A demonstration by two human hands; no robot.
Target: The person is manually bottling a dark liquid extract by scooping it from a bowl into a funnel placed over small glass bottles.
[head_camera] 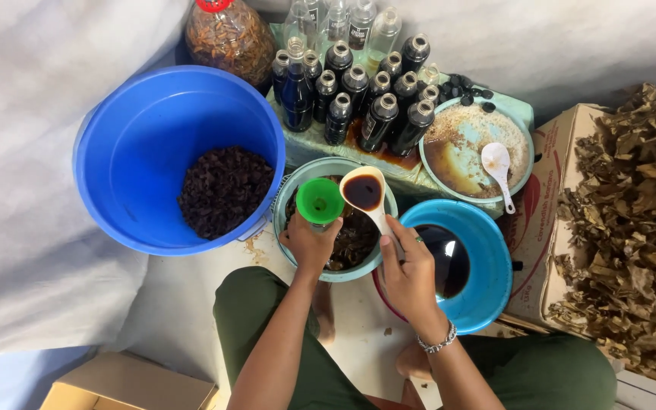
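Here, ladle: white ladle [364, 193], bowl full of dark brown liquid, held level just right of the green funnel [320, 200].
Right hand: right hand [408, 269] clenched on the ladle handle.
Left hand: left hand [310, 241] wrapped around something under the funnel; the object itself is hidden.
Below funnel: teal bowl [383, 254] of dark wet pieces.
Right of funnel: blue basin [487, 258] of dark liquid.
Left of funnel: blue bucket [127, 159] with dark dried material.
Behind funnel: dark filled bottles [358, 99] crowd the stand.

left hand [310, 244]: grip closed, raised | right hand [408, 272]: grip closed, raised
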